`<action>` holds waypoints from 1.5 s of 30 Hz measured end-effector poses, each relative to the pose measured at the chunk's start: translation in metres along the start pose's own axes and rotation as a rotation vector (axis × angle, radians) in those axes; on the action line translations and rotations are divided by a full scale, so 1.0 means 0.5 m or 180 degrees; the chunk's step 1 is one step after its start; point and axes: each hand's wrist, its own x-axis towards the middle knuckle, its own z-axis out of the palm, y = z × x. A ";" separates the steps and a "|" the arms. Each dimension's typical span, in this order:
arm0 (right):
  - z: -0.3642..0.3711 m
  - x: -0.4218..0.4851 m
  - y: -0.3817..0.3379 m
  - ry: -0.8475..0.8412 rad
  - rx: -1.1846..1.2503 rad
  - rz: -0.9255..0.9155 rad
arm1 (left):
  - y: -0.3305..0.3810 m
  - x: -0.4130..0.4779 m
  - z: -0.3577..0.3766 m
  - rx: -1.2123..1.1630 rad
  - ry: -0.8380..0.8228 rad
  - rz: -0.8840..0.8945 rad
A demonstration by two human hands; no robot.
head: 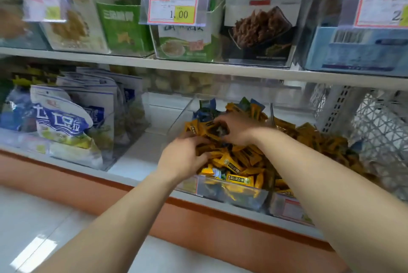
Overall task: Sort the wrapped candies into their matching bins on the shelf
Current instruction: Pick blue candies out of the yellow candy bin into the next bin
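Note:
A clear plastic bin (234,193) on the lower shelf is heaped with yellow wrapped candies (238,160); a few blue-wrapped candies (205,111) lie at its back. My left hand (183,157) is sunk into the front of the heap with fingers curled among the yellow candies. My right hand (236,128) is over the middle of the heap, closed on a bunch of yellow candies (207,129). Beside it to the right, another bin (287,206) holds more yellow candies (320,140).
Blue-and-white snack bags (66,118) fill a clear bin to the left, with a bare strip of white shelf (143,151) between. Above, the upper shelf carries clear bins of packaged snacks and a price tag (174,8) reading 1.00. A white perforated upright (337,109) stands at the right.

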 end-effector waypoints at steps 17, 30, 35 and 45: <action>-0.035 -0.193 0.046 0.1210 0.0214 0.0284 | 0.054 -0.012 -0.019 0.0042 -0.0761 0.0609; -0.009 -0.247 0.064 0.1117 0.0658 -0.0113 | 0.072 0.018 -0.005 0.0540 -0.1322 0.0209; -0.011 -0.269 0.055 0.1416 0.0898 0.0013 | 0.074 0.017 -0.036 -0.0761 -0.0542 0.0124; -0.027 -0.268 -0.005 0.1403 0.3750 0.0409 | 0.194 -0.004 -0.052 -0.3267 0.0217 -0.0367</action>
